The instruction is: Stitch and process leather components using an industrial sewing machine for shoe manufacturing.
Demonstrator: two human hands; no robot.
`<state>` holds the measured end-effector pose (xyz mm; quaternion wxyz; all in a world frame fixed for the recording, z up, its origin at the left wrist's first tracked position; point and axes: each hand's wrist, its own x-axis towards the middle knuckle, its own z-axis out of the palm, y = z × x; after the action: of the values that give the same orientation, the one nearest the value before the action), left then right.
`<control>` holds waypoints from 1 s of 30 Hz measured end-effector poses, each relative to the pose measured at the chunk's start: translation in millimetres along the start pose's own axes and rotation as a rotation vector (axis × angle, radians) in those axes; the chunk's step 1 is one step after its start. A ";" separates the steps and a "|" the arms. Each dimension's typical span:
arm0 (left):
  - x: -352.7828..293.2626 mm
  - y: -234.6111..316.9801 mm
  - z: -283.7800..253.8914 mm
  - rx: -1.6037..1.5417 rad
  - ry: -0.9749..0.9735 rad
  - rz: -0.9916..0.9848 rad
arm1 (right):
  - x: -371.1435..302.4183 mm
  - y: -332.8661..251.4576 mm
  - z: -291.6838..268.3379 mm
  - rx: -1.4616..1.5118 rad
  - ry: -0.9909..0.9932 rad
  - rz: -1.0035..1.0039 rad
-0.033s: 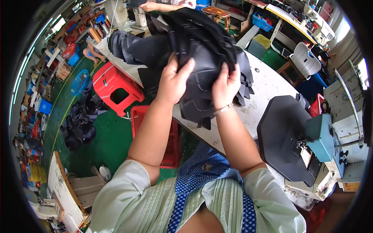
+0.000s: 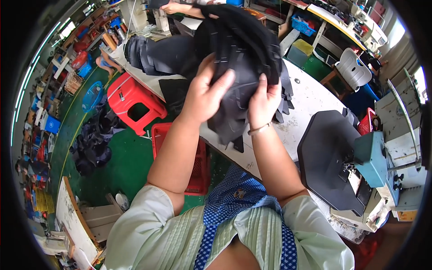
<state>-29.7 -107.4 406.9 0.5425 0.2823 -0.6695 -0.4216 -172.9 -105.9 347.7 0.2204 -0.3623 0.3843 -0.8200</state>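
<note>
Holding on with both hands over the white counter (image 2: pixel 312 96), and here's how it stands: the left hand (image 2: pixel 203 98) has its grip closed on the left side of a bundle of black sheet pieces (image 2: pixel 240 92), thumb laid across the face, some fingers hidden behind. The right hand (image 2: pixel 263 105) takes the right side of that same bundle, a narrow grip, thumb up against the sheets. Top edges fan and curl towards the counter's far side; the lower corners droop near the counter's front edge, and whether they touch down, I can't tell. Look left along the counter: a stack of black pieces (image 2: pixel 155 55) rests there, crowding that side. To the right it opens up, a white stretch of counter running to its curved far edge, then a black board (image 2: pixel 324 157) and a teal machine head (image 2: pixel 370 157) box in the right end. Off the counter's front edge, a red stool (image 2: pixel 123 90) sits close on the left, a red crate (image 2: pixel 158 135) just below it, with green floor (image 2: pixel 130 157) stretching away to the left of the counter.
</note>
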 end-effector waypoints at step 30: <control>-12.6 -84.1 43.9 0.971 0.379 0.279 | -68.1 24.6 -132.3 -1.464 -0.768 -0.209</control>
<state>-75.6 -126.3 325.0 0.5116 0.4803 -0.7089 0.0708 -228.3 -15.0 240.9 -0.0323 -0.7026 0.6826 -0.1986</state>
